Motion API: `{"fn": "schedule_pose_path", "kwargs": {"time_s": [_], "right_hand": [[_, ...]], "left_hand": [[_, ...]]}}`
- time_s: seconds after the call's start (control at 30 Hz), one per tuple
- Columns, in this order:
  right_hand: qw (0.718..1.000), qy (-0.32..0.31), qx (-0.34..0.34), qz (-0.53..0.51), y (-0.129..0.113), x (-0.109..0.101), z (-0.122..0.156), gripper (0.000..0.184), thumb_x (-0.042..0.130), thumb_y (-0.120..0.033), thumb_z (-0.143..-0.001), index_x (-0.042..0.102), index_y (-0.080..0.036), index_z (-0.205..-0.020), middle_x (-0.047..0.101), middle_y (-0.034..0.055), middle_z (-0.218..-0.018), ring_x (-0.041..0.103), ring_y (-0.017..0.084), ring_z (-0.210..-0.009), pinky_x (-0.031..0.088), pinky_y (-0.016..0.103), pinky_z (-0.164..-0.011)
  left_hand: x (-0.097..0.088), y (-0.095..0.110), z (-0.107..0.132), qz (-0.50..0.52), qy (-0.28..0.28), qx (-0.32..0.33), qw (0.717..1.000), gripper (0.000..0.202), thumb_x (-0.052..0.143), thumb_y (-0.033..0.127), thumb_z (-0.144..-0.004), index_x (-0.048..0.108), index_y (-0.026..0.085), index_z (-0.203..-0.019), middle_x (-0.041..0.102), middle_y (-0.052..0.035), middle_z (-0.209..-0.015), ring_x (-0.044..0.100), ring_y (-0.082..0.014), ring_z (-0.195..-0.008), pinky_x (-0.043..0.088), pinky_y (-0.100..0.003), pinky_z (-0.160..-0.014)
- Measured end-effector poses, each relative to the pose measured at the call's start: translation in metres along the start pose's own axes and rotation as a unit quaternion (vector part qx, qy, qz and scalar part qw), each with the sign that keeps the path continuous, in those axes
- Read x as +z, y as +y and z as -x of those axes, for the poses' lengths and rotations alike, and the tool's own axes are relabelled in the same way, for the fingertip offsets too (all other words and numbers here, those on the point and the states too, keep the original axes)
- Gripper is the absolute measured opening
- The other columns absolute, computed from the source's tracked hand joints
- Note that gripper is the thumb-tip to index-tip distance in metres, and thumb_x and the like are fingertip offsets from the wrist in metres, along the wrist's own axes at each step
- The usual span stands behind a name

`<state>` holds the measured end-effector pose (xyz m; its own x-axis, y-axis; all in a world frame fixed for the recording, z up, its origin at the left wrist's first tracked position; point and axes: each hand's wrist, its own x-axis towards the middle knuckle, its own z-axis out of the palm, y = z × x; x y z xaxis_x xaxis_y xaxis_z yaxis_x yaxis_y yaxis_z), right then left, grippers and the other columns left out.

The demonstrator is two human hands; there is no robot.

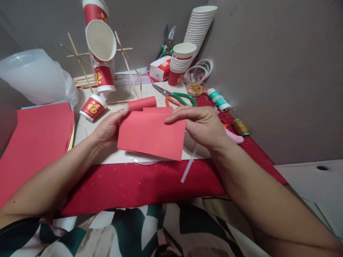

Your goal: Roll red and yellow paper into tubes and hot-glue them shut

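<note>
Both hands are on one red sheet, held just above the near middle of the tabletop. The left hand pinches the sheet's left edge, thumb on top and the other fingers tucked under. The right hand has its fingers laid flat over the far right corner and is gripping it there. So both sets of fingers are closed on the paper, nothing loose.

The far edge of the sheet looks doubled over into a narrow strip, so my read is a fold or the start of a roll is being worked along that edge. Can't tell how sharp the crease is.

Paper this thin will skew easily. Anything more along that edge needs both ends kept level and the pressure even from left to right.

Around it:
- a small red paper roll just beyond the sheet
- scissors with green and orange handles, far right of the roll
- a clear tape ring peeking out under the sheet's near edge
- a pile of red paper on the left
- a tipped red cup near the left hand
- a cup-and-stick stand at the far left
- stacked cups and rubber bands at the far right
</note>
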<state>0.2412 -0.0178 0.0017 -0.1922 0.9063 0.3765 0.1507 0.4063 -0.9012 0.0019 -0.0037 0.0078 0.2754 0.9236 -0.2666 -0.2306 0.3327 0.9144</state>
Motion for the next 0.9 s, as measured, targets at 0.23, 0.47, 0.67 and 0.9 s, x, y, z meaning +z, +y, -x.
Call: {"fn": "schedule_pose_path", "kwargs": {"time_s": [0.23, 0.47, 0.67, 0.9], "right_hand": [[1.000, -0.016, -0.002, 0.011, -0.003, 0.002, 0.002, 0.023, 0.061, -0.012, -0.076, 0.077, -0.027, -0.071, 0.075, 0.0004, -0.081, 0.068, 0.019, -0.080, 0.056, 0.037, -0.080], [0.998, -0.061, -0.004, 0.013, -0.003, 0.000, 0.001, 0.027, 0.057, -0.010, -0.075, 0.079, -0.025, -0.079, 0.077, 0.0006, -0.089, 0.070, 0.019, -0.088, 0.055, 0.037, -0.089], [0.996, -0.062, 0.046, -0.048, -0.004, -0.009, -0.001, 0.046, 0.059, -0.009, -0.070, 0.073, -0.027, -0.110, 0.074, 0.0002, -0.108, 0.068, 0.018, -0.094, 0.057, 0.032, -0.079], [0.986, 0.004, 0.119, -0.115, 0.001, -0.015, -0.006, 0.032, 0.063, -0.047, -0.086, 0.074, -0.018, -0.095, 0.074, 0.0062, -0.084, 0.065, 0.013, -0.065, 0.053, 0.024, -0.058]], "left_hand": [[-0.003, -0.001, -0.001, 0.005, 0.011, -0.019, 1.000, 0.016, 0.076, 0.029, -0.075, 0.073, 0.015, -0.082, 0.076, -0.0069, -0.081, 0.069, -0.0174, -0.067, 0.054, -0.027, -0.063], [-0.004, 0.000, -0.003, 0.009, 0.038, -0.015, 0.999, 0.012, 0.077, 0.024, -0.072, 0.070, 0.014, -0.075, 0.073, -0.0042, -0.071, 0.066, -0.0153, -0.059, 0.053, -0.026, -0.058], [-0.004, 0.004, -0.004, -0.004, 0.058, 0.028, 0.998, 0.016, 0.078, 0.026, -0.069, 0.070, 0.015, -0.078, 0.074, -0.0038, -0.076, 0.069, -0.0165, -0.066, 0.055, -0.026, -0.062], [0.001, 0.002, 0.003, -0.043, 0.014, 0.033, 0.998, 0.018, 0.081, 0.032, -0.070, 0.073, 0.016, -0.073, 0.073, -0.0024, -0.069, 0.065, -0.0129, -0.056, 0.051, -0.022, -0.055]]}}
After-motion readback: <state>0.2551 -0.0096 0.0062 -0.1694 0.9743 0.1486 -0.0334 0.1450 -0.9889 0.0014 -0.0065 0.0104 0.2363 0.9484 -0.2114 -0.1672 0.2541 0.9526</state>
